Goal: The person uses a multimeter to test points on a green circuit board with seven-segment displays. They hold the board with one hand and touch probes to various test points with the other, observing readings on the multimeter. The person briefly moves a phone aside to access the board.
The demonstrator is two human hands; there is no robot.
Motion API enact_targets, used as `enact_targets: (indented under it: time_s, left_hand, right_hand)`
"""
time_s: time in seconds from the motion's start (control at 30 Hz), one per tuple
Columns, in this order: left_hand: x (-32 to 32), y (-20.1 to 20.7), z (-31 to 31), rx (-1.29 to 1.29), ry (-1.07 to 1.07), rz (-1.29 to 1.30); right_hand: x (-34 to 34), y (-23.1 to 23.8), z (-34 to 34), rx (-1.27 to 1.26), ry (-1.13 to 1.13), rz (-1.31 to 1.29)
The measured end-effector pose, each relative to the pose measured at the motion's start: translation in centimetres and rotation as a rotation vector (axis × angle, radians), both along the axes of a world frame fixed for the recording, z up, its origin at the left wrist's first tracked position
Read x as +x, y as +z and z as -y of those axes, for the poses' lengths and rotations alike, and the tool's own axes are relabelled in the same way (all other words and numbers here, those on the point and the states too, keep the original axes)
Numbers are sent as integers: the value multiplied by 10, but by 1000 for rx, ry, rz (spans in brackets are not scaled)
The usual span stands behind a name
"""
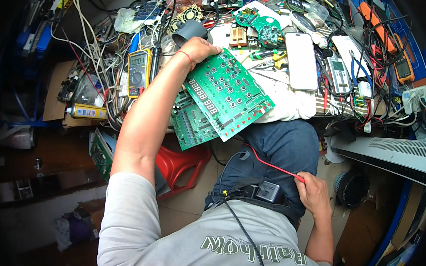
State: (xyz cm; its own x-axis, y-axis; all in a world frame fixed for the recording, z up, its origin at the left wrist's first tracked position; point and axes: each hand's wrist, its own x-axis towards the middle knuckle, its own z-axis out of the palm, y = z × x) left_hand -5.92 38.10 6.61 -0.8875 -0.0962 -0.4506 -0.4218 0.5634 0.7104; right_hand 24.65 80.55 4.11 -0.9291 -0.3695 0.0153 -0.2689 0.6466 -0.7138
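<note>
My left hand (199, 50) is closed on the upper corner of a green circuit board (248, 88) with rows of small push buttons, a digit display and red LEDs. A second green circuit board (189, 126) shows partly beneath it, tilted over the bench's front edge near my knee. Low on the right, beside my thigh, my right hand (314, 194) pinches the end of a red test lead (275, 166). That lead runs across my legs toward the boards. Just beyond my left hand is a dark grey cylinder (190, 31).
A yellow multimeter (138, 73) stands left of my forearm among tangled cables. On the cluttered bench lie a white phone (301, 62), pliers (266, 62) and round green boards (268, 30). An orange meter (404, 65) sits far right; a red stool (183, 165) stands below.
</note>
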Motion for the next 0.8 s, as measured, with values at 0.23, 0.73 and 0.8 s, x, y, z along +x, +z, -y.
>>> enact_targets:
  time_s: [0.23,0.73,0.8]
  left_hand:
    - [0,0,-2,-45,-4,-8]
    - [-8,3,6,-136,-100,81]
    - [-7,2,6,-137,-108,69]
  right_hand:
    - [1,2,8,11,6,4]
    - [2,-3,-1,166,-74,-85]
    - [2,-5,0,157,-99,-87]
